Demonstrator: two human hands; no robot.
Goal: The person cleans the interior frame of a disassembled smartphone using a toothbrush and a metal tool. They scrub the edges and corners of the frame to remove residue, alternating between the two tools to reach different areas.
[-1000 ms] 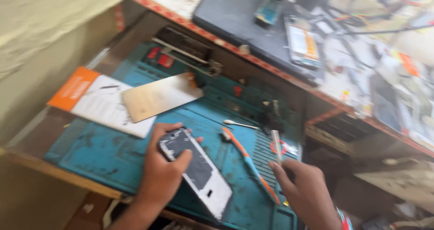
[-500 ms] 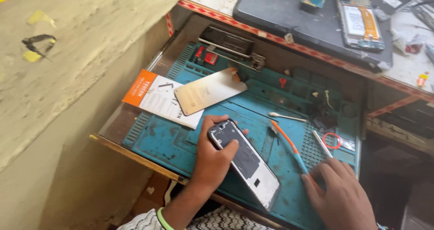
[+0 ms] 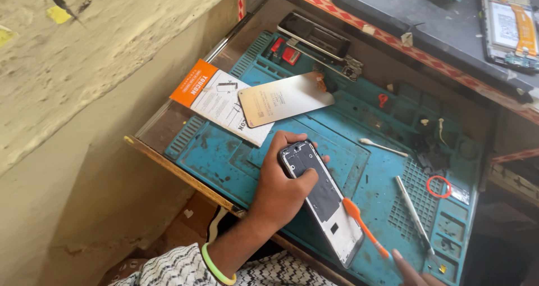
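Observation:
My left hand (image 3: 279, 189) grips the top end of an opened phone body (image 3: 324, 200), which lies slanted on the blue repair mat (image 3: 224, 157) with its insides facing up. An orange-handled brush tool (image 3: 365, 226) lies right beside the phone's lower end. My right hand (image 3: 412, 270) shows only as fingertips at the bottom edge, close to the brush's end; nothing visible is in it. A slim metal tool (image 3: 412, 216) lies on the mat to the right.
A gold-toned screen panel (image 3: 283, 99) rests on a white and orange packet (image 3: 216, 100). A cotton swab (image 3: 383, 146), a red ring (image 3: 438, 186), and a phone frame (image 3: 320, 39) lie on the mat. A dark board with an open phone (image 3: 508, 30) sits behind. A wall stands at left.
The view has swung right and down, so the bench sits further right in the frame. My right hand has dropped to the bottom edge. My left hand keeps its hold on the phone.

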